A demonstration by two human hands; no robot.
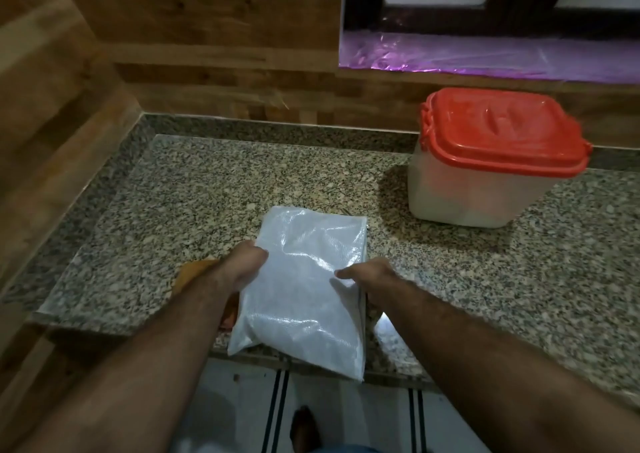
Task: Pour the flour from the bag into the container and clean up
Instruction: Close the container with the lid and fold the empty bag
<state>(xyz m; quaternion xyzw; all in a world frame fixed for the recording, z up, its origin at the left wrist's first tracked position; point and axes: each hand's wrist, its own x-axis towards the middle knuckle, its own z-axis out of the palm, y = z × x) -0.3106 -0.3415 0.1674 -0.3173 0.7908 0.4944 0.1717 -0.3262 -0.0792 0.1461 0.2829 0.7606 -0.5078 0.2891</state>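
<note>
Head view: flour bag [304,279] between left hand [247,265] and right hand [369,277].

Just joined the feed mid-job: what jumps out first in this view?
A white flour bag lies on the granite counter, its near end over the front edge, with the left hand and right hand gripping its sides. Back right stands a clear container, its red lid on.
</note>
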